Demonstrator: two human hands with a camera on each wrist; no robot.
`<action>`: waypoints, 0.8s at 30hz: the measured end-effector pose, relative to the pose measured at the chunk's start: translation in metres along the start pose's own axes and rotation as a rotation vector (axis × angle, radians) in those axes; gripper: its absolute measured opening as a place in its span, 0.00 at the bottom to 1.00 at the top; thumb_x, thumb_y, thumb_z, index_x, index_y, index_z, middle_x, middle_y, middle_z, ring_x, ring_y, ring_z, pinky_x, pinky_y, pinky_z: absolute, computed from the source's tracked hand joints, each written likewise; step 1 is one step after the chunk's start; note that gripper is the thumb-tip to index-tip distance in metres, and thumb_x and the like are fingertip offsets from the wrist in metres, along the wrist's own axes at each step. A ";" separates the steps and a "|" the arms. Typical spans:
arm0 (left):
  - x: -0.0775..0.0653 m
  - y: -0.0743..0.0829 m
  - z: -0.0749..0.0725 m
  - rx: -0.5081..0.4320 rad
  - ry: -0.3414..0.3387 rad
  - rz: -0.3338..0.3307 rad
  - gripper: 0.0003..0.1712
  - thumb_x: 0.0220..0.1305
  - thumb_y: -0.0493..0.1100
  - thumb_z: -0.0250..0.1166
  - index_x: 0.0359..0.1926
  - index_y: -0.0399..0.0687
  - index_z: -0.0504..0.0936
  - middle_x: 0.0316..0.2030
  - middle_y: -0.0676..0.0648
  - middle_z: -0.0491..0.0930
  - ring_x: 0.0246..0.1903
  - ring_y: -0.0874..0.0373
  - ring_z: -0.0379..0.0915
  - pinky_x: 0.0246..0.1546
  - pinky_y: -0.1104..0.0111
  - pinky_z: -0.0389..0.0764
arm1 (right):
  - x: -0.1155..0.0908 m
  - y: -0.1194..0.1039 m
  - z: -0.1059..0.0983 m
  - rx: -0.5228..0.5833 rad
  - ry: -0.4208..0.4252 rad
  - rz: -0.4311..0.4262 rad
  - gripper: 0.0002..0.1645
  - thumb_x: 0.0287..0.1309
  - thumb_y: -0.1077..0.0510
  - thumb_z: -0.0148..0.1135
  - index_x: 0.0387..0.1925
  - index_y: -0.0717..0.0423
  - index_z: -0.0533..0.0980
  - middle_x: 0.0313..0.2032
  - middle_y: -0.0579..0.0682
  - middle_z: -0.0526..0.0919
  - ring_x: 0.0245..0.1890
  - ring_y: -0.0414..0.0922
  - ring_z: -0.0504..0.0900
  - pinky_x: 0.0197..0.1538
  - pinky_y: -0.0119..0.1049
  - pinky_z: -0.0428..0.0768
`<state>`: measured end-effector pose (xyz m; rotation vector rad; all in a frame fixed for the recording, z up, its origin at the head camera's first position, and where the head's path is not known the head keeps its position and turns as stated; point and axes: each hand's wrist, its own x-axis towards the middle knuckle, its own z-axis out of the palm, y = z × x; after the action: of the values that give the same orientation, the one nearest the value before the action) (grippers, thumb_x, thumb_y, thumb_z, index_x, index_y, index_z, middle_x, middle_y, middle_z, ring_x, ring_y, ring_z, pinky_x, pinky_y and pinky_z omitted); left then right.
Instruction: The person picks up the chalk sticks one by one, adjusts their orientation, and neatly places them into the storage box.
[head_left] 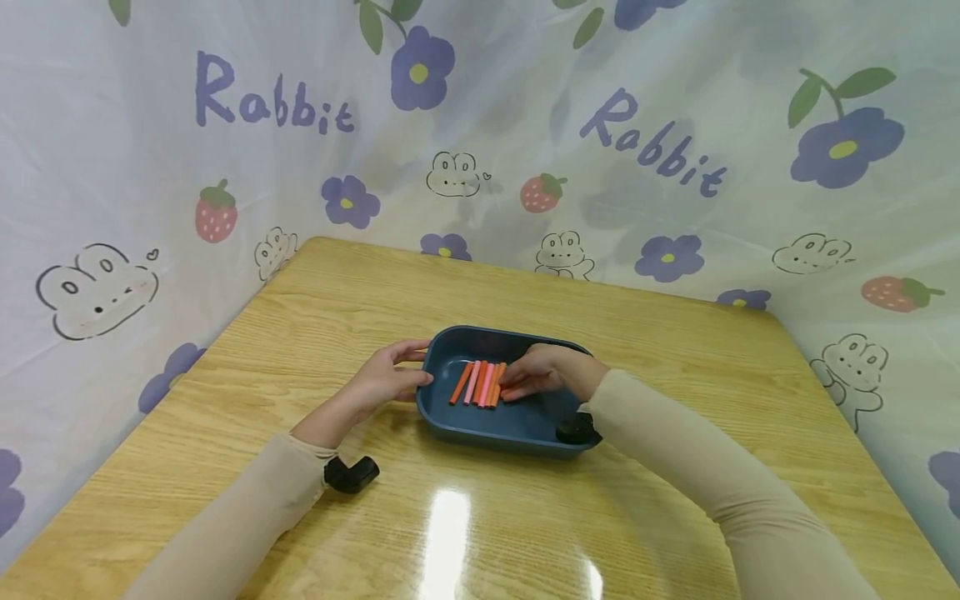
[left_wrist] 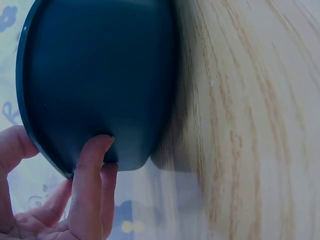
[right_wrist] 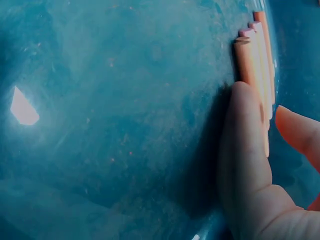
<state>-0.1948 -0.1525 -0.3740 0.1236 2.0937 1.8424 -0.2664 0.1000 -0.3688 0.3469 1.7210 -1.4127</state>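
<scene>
A dark blue rectangular tub (head_left: 480, 433) with rounded corners stands on the wooden table. My left hand (head_left: 386, 379) holds the tub's left end; in the left wrist view the fingers (left_wrist: 90, 185) lie against its outer wall and rim. Inside, several slim red, pink and orange sticks (head_left: 480, 383) lie side by side, left of the middle. My right hand (head_left: 543, 371) reaches into the tub at the right of this row. In the right wrist view its extended fingers (right_wrist: 250, 145) touch the nearest orange stick (right_wrist: 245, 60), with the thumb apart from it.
The wooden table (head_left: 300, 292) extends around the tub. A white curtain (head_left: 495, 108) printed with rabbits, flowers and strawberries hangs along the back and sides. Black straps or mounts (head_left: 351, 475) sit at both wrists, the right one over the tub's near right corner.
</scene>
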 end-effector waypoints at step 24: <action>0.002 -0.002 0.003 0.009 0.024 -0.012 0.34 0.61 0.32 0.59 0.68 0.43 0.59 0.61 0.35 0.62 0.52 0.41 0.70 0.39 0.59 0.81 | -0.024 -0.007 -0.021 -0.032 -0.134 -0.130 0.25 0.67 0.67 0.45 0.62 0.76 0.58 0.58 0.72 0.65 0.43 0.52 0.79 0.52 0.42 0.76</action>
<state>-0.1955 -0.1496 -0.3762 0.0916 2.1147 1.8359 -0.2662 0.1240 -0.3459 0.1216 1.6791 -1.4656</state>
